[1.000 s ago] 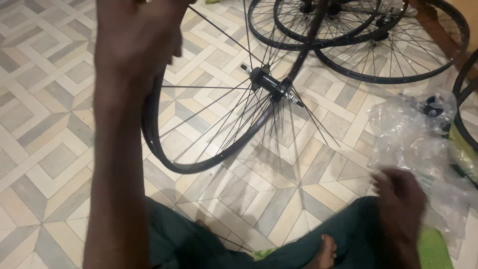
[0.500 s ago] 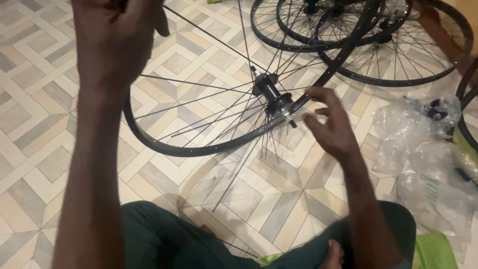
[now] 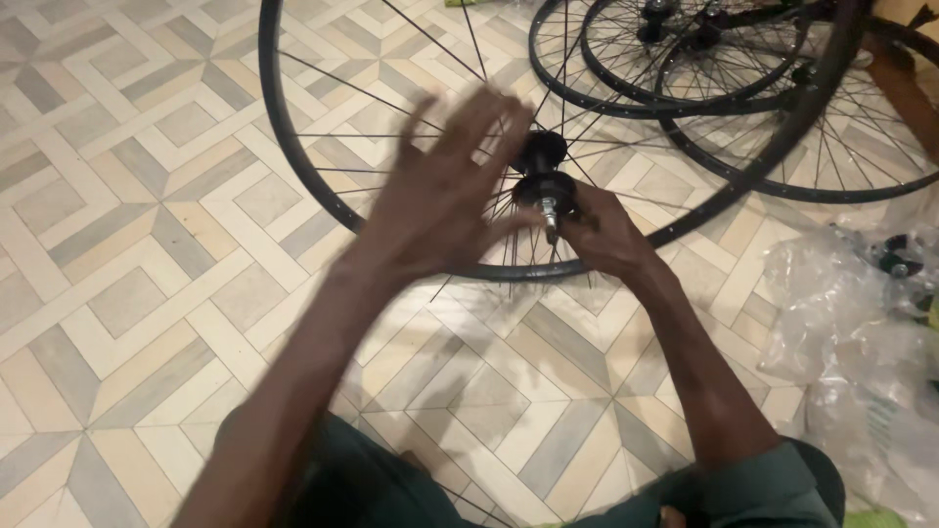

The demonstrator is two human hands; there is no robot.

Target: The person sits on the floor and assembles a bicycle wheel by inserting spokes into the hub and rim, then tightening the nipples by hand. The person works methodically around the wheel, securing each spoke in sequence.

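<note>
Bike wheel (image 3: 323, 186) stands roughly upright on the tiled floor (image 3: 127, 293), rim arcing from top left down under both hands. Black hub (image 3: 543, 176) at centre, silver axle end (image 3: 551, 217) poking toward camera. Right hand (image 3: 611, 235) grips the hub/axle from below right, fingers curled on it. Left hand (image 3: 450, 191) is open, fingers spread, blurred, just left of the hub in front of the spokes; can't tell if it touches them. More spoked wheels (image 3: 704, 68) lie stacked at top right. Crumpled clear plastic bag (image 3: 861, 332) on floor, right of the right forearm.
</note>
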